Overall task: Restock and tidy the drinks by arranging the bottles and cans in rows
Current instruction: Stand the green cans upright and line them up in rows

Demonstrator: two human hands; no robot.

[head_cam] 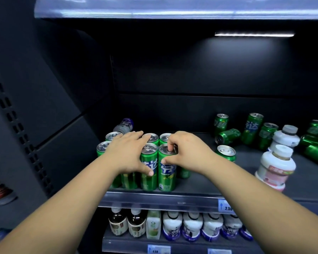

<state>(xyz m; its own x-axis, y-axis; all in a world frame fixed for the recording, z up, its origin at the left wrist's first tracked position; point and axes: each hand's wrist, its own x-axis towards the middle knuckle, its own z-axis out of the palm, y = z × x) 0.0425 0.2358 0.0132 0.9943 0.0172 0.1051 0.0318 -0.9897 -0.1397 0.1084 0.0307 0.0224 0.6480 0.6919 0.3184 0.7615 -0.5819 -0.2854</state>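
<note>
The green cans were formed of metal, with glossy printed sides. Their lids were left in bare, bright silver metal. The shelf was finished in a dark, smooth matt coat, as was the perforated side panel. The shelf-edge strip was moulded in clear, glossy plastic. The white bottles were made of smooth plastic and wrapped in glossy labels.
</note>
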